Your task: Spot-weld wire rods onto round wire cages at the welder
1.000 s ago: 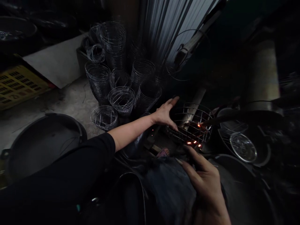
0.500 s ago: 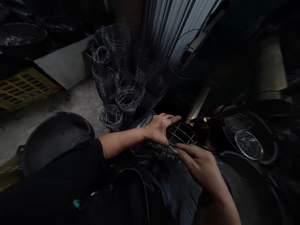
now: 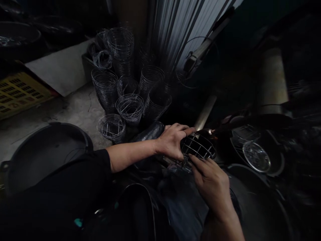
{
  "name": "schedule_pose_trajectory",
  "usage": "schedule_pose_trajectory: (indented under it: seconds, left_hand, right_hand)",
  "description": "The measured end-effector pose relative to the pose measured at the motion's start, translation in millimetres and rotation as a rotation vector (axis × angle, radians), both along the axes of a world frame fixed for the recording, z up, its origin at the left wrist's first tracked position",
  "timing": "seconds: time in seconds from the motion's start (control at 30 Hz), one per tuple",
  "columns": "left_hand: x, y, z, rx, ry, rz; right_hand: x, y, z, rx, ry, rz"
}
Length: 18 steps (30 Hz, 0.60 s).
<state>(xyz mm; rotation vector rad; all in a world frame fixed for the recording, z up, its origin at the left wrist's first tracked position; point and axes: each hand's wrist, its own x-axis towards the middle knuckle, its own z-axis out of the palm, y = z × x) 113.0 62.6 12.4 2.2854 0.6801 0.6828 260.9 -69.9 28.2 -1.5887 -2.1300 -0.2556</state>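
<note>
basket [image 3: 200, 146]: between hands | left hand [image 3: 173, 140]: grasping its side | right hand [image 3: 212, 180]: fingertips at near wires, grip cannot tell | bucket [image 3: 279, 157], right of grip: shiny round piece [image 3: 257, 156] inside | tub [image 3: 37, 150], left: thin wire [image 3: 71, 153] inside

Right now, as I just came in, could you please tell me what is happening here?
A person works with two bare hands on a round wire basket in a dim space. The left hand is spread at its left side, and the right hand has its fingertips at the near edge; it is too dark to tell how firmly either grips. Beyond the left forearm stand stacks of round wire pieces, and a wide dark basin sits to the left.
</note>
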Motion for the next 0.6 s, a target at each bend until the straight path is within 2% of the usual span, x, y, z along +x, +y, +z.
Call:
schedule_pose_trajectory:
  seconds: [0.1,0.33,0.6]
  left_hand:
    - [8.9,5.6,3.1,-0.010,-0.022,0.014]
    - [27.2,27.1,9.3,-0.058,-0.028,0.019]
    - [31.7,34.0,12.2,-0.093,0.008,0.021]
  right_hand:
    - [9.6,5.2,1.0,0.035,0.014,-0.007]
    - [28.8,27.3,10.2,-0.010,-0.005,-0.068]
    - [34.5,33.1,8.2,-0.012,0.067,-0.084]
